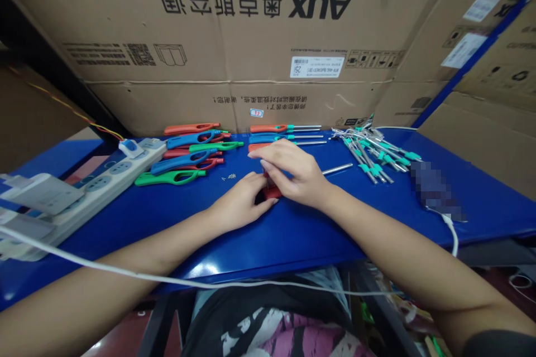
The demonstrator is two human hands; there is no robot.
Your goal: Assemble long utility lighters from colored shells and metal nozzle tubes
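My left hand (pixel 237 203) is closed around the red handle of a long-nosed lighter (pixel 273 192) lying on the blue table. Its metal tube points right, past my other wrist. Over the handle bends my right hand (pixel 298 172), thumb and fingers pinched together; what they hold is mostly hidden. To the left of my hands lies a small pile of tiny screws (pixel 230 177). Behind them, several lighters with metal tubes (pixel 272 129) rest in a row. Several coloured lighter handles (pixel 184 156) without tubes lie at the left, and a heap of metal tubes with green parts (pixel 372 150) at the right.
A power strip (pixel 113 178) with plugged-in chargers runs along the left side. A white cable (pixel 167 278) crosses in front of me, low over the table's edge. A blurred dark object (pixel 435 189) with a cable lies at right. Cardboard (pixel 251 39) walls the back.
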